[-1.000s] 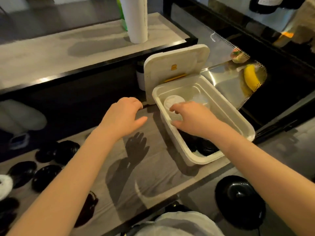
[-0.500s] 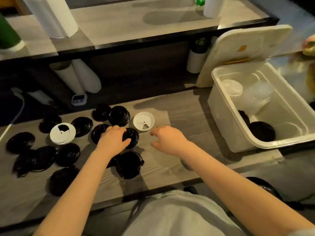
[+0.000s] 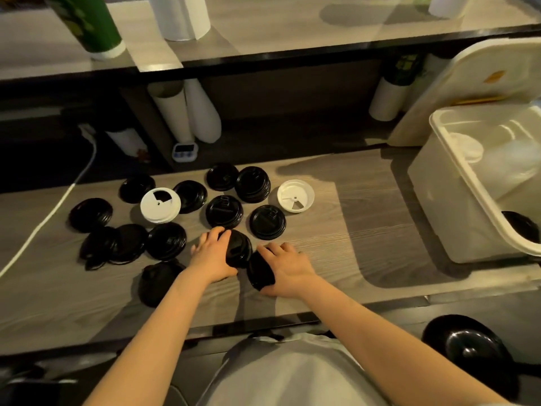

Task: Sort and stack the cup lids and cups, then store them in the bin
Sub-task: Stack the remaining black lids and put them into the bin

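Note:
Several black cup lids (image 3: pixel 224 211) lie scattered on the wooden counter, with two white lids (image 3: pixel 159 205) (image 3: pixel 295 196) among them. My left hand (image 3: pixel 212 257) grips a black lid (image 3: pixel 240 251) near the counter's front. Right beside it, my right hand (image 3: pixel 288 268) holds another black lid (image 3: pixel 259 271) tilted on edge. The white bin (image 3: pixel 448 200) stands open at the right, with a white lid stack (image 3: pixel 465 148) and black lids (image 3: pixel 519 227) inside. Its hinged cover (image 3: pixel 474 83) leans back.
White cup stacks (image 3: pixel 187 112) and a small timer (image 3: pixel 183 149) sit under the raised shelf. A green cup stack (image 3: pixel 87 24) and a paper roll (image 3: pixel 181 16) stand on the shelf. A white cable (image 3: pixel 58 200) runs at the left. A black stool (image 3: pixel 465 344) is at lower right.
My right hand left the bin and both hands moved left to the lid pile. The view swung left with them. Each hand now grips a black lid near the front edge.

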